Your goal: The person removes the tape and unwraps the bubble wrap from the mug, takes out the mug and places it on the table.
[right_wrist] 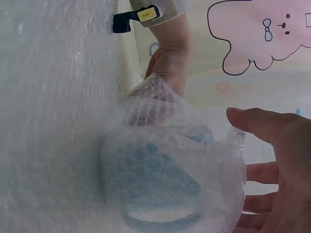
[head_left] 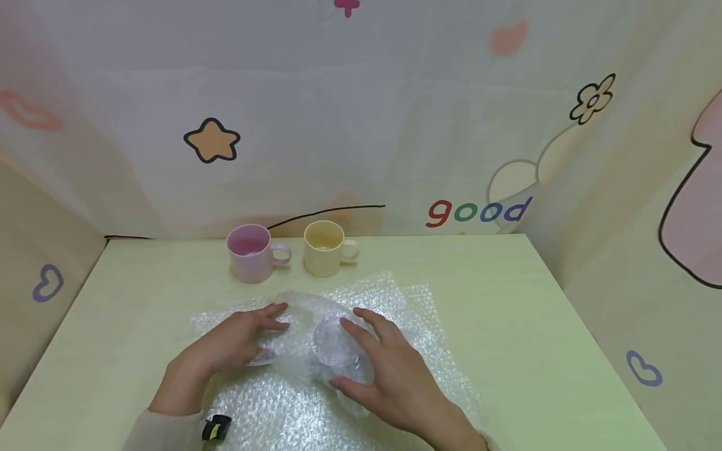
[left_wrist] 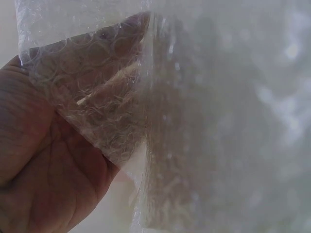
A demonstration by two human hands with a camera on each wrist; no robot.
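Note:
A light-blue mug [right_wrist: 150, 170], its handle facing the lower edge of the right wrist view, shows through clear bubble wrap [head_left: 282, 407]. More of the wrap lies spread under it on the table. My left hand [head_left: 231, 341] is at the left of the bundle, fingers extended against a raised fold. In the left wrist view a corner of wrap covers those fingers, leaving the palm bare. My right hand [head_left: 395, 376] is spread along the bundle's right side, thumb and fingers apart. Its fingertips are at the wrap; whether they press on it I cannot tell.
Behind the wrap stand a pink mug [head_left: 254, 266] and a yellow mug [head_left: 323, 258], handles to the right. The pale green table [head_left: 519, 351] meets printed curtains [head_left: 350, 138] at its back and sides. A black clip [head_left: 217, 428] sits at my left sleeve.

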